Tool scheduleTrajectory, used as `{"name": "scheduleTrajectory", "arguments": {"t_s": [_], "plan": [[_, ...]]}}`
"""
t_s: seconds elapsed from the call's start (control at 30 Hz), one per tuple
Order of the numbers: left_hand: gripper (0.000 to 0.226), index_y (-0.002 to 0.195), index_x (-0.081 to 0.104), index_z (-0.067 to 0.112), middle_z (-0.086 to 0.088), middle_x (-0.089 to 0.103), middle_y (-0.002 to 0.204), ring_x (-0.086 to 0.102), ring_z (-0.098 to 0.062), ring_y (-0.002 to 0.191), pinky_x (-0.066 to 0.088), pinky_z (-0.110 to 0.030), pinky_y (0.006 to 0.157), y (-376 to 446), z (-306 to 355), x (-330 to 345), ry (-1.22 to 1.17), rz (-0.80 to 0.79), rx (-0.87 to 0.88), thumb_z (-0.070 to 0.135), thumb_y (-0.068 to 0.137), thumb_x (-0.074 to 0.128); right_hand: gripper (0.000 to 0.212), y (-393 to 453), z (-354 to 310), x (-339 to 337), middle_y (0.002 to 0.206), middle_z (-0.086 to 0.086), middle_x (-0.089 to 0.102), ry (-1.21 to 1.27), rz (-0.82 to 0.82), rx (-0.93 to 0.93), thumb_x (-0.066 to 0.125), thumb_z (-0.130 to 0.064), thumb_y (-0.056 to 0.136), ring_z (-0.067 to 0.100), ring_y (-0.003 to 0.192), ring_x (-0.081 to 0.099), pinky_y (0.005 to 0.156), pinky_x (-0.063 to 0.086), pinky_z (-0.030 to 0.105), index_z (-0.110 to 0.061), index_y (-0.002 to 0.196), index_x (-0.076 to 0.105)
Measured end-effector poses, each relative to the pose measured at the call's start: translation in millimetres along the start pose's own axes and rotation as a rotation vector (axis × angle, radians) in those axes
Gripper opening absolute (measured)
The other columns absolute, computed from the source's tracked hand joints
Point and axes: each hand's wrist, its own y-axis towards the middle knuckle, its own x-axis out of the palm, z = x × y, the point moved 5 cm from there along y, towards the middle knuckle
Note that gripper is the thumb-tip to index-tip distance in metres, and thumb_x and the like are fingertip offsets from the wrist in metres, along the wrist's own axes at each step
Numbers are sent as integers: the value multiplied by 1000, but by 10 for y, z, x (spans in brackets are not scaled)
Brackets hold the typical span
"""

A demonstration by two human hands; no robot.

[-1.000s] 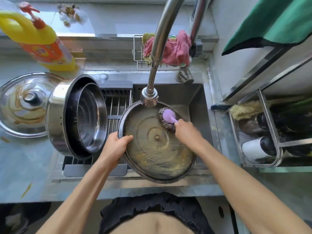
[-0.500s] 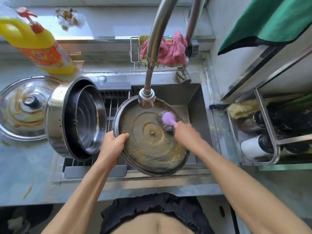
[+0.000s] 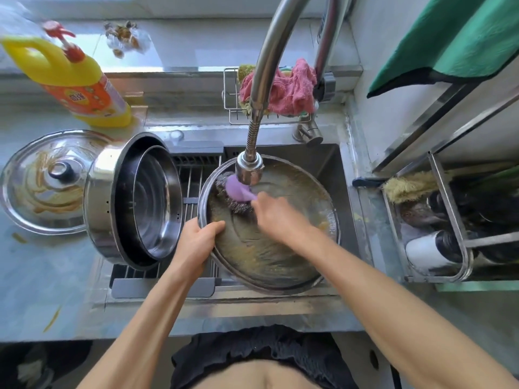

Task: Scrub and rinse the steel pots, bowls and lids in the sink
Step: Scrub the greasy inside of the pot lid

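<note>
Yellow detergent bottle (image 3: 75,80) on counter; pink cloth (image 3: 289,89) (wire rack (image 3: 233,116)); green towel (image 3: 455,37) right

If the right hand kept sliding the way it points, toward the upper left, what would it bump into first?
Most likely the lid's raised rim at the upper left, since the right hand drives the purple-handled steel scrubber that way. The faucet head hangs above that path; depth is unclear.

Two steel lids (image 3: 269,226) (image 3: 46,182), one pot (image 3: 104,197), one bowl (image 3: 157,203), one scrubber (image 3: 236,197).
</note>
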Motion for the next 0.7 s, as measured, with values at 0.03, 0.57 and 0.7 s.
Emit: {"name": "scheduleTrajectory", "arguments": {"t_s": [0.03, 0.57, 0.7], "plan": [[20, 84, 72, 6, -8, 77, 78, 73, -25, 80, 60, -35, 72, -7, -10, -6, -9, 2, -5, -2, 95, 58, 38, 82, 84, -62, 97, 13, 58, 6, 42, 26, 31, -16, 99, 35, 86, 59, 71, 41, 37, -22, 132, 49], [18, 98, 74, 11, -7, 79, 96, 74, -26, 97, 59, -43, 89, 6, 92, -26, 80, -103, 55, 23, 101, 61, 34, 117, 539, -272, 117, 22, 59, -99, 119, 239, 34, -18, 100, 41, 104, 60, 77, 43, 41, -6, 129, 49], [17, 96, 74, 16, -5, 78, 96, 74, -23, 96, 60, -44, 88, 18, 103, -32, 96, -51, 98, 30, 99, 65, 34, -28, 600, -110, 121, 23, 59, -89, 134, 333, 32, -23, 103, 42, 109, 58, 82, 43, 41, -5, 128, 47]]}}
